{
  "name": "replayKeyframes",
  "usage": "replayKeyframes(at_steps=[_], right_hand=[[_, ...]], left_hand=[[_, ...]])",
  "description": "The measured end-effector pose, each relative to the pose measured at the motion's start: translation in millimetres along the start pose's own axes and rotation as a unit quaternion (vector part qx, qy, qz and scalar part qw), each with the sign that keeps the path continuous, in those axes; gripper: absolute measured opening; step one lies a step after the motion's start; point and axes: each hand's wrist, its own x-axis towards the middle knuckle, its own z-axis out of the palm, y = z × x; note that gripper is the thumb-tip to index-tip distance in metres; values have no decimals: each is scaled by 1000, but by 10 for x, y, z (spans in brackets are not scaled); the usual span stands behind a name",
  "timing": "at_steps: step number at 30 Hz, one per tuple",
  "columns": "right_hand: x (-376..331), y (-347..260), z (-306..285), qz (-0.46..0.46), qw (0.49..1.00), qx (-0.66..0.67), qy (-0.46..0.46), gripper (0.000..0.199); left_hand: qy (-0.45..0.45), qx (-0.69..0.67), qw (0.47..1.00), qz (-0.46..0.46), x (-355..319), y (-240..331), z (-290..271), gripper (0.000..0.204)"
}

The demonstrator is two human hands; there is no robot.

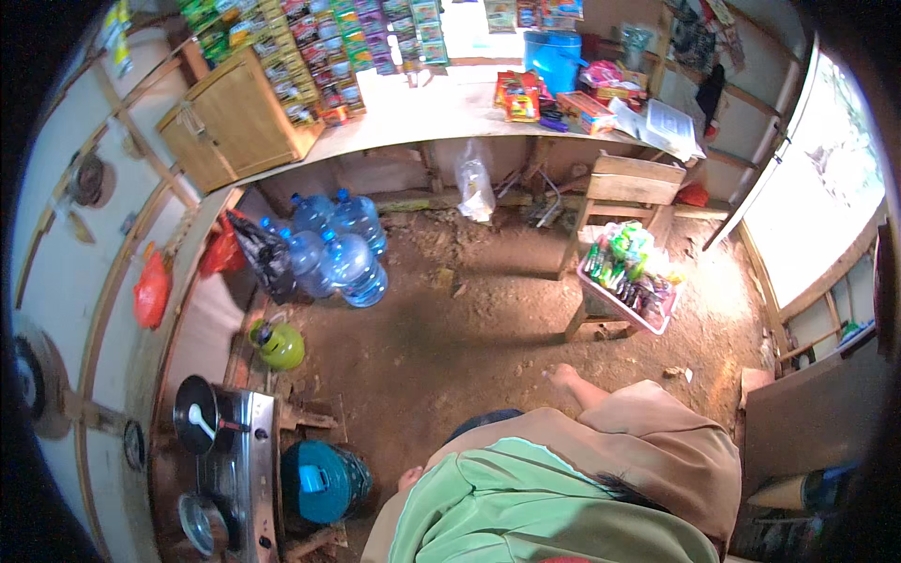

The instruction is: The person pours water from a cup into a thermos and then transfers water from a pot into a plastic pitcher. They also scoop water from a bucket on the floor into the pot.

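My right hand (563, 376) hangs over the dirt floor, its forearm coming out of a brown garment (648, 422). Its fingers look loosely apart, with nothing visible in them. Closest to it is the wooden chair (636, 178), whose seat bears a pink tray (612, 302) of small colourful packets; the hand does not touch them. My left hand (410, 479) shows only in part beside the green cloth (507, 488) over my front, its fingers too small and covered to read. The nearest thing to it is a teal bucket (352, 483).
A gas stove (261, 469) with a black pan (194, 413) stands at left, a green gas cylinder (282, 347) beyond. Large blue water bottles (347, 258) are grouped farther off. Along the back runs a counter (422, 108) with a wooden cabinet (235, 122) and blue container (552, 61).
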Motion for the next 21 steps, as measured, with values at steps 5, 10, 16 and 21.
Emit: replayKeyframes(at_steps=[5,10,16,21], right_hand=[[-72,-273,-499,43,996,67,44,43],[568,308,207,179,952,243,-41,41],[704,201,210,241,951,191,-26,41],[887,44,-72,332,906,253,72,36]], left_hand=[[-1,-40,999,24,388,618,-26,29],[-44,169,983,62,865,1290,-93,28],[-117,219,967,53,1808,1779,-404,27],[-151,160,975,8,2747,2682,-635,26]])
